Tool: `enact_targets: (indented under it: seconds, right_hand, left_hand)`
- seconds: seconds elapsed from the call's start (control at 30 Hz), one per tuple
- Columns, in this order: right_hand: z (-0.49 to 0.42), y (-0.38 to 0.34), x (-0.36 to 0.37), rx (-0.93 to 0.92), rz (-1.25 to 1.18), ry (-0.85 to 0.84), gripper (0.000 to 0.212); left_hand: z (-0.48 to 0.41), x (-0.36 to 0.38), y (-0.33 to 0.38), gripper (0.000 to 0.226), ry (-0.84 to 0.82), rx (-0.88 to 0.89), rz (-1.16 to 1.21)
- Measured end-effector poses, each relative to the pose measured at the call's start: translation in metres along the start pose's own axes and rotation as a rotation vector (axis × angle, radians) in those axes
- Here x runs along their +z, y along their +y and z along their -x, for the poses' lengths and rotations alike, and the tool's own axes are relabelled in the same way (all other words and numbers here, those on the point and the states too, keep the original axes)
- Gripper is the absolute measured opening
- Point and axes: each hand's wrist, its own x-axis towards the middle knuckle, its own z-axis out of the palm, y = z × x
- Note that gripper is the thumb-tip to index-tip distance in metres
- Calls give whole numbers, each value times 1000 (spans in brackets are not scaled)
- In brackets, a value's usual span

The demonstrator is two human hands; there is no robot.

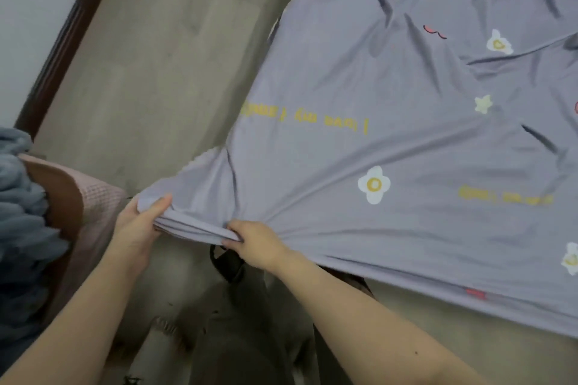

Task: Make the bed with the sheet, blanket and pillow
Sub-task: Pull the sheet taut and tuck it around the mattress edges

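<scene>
Here the sheet (406,141) stretches lower-left, left hand (137,225) and right hand (254,241) gripping.

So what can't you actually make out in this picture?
Head view only:
Bed beneath the sheet: covered by it.
Yellow lettering: blurred, upside down.
Grey fluffy bundle: cut off by the left edge.
Right hand fingertips: tucked under the sheet's bunched corner.

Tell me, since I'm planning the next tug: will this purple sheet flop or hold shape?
Probably floppy: the sheet bunches into folds where the left hand and right hand grip it. Likely thin, light: creases fan from that grip.
</scene>
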Motion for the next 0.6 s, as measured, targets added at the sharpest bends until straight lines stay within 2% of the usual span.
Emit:
enact_targets:
  seconds: [0.13,0.23,0.37,0.4,0.5,0.57,0.6]
  right_hand:
    - [0,-12,8,34,-130,25,15]
    - [2,-5,8,83,-80,117,24]
    - [9,22,5,201,-113,352,37]
    - [12,30,2,244,-138,437,38]
    - [21,56,-6,408,-232,689,46]
    - [23,72,-14,491,-322,754,58]
    - [22,79,-18,519,-352,727,65]
  left_hand:
    - [-13,-33,-10,19,141,106,-269]
    - [-21,-45,-23,25,203,53,-553]
    - [-28,-40,-27,9,128,22,-576]
    - [-32,-37,-26,12,85,15,-591]
    - [-37,-15,-12,50,-29,10,-583]
    - [-33,9,2,65,-112,36,-515]
    - [-32,23,8,67,-144,46,-505]
